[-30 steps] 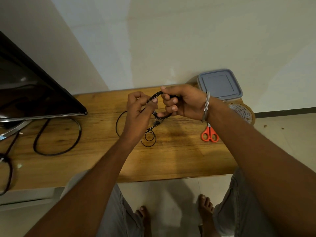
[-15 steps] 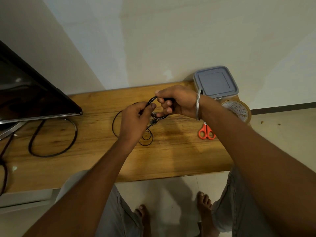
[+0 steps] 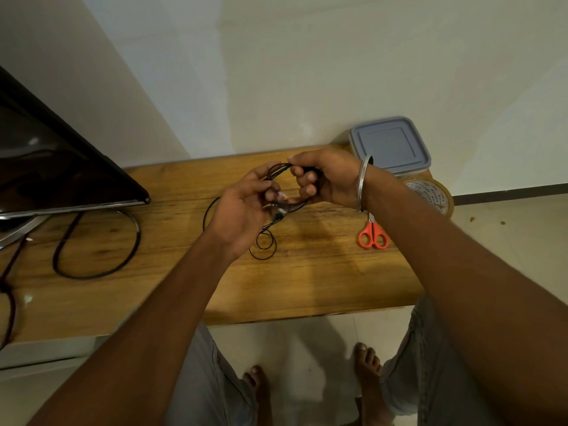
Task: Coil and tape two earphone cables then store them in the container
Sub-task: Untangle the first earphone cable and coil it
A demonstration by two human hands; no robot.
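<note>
Above a wooden table (image 3: 307,281), the left hand (image 3: 242,210) and right hand (image 3: 325,179) both grip a partly coiled black earphone cable (image 3: 278,170), its loose loops trailing onto the tabletop. A lidded grey container (image 3: 390,146) sits at the far right corner, near orange scissors (image 3: 372,235) and a tape roll (image 3: 430,195).

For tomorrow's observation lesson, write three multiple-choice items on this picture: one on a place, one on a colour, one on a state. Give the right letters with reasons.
1. Where do the scissors lie?
A. On the wooden table, near its right end
B. On the container lid
C. On the floor

2. What colour are the scissors' handles?
A. Blue
B. Orange
C. Black

3. How is the container?
A. Open
B. Lidded
C. Tipped over

Answers:
1 A, they rest on bare wood below the tape roll.
2 B, both loops are orange.
3 B, its grey lid sits flat on top, while the left hand and right hand hold the earphone cable.
</note>
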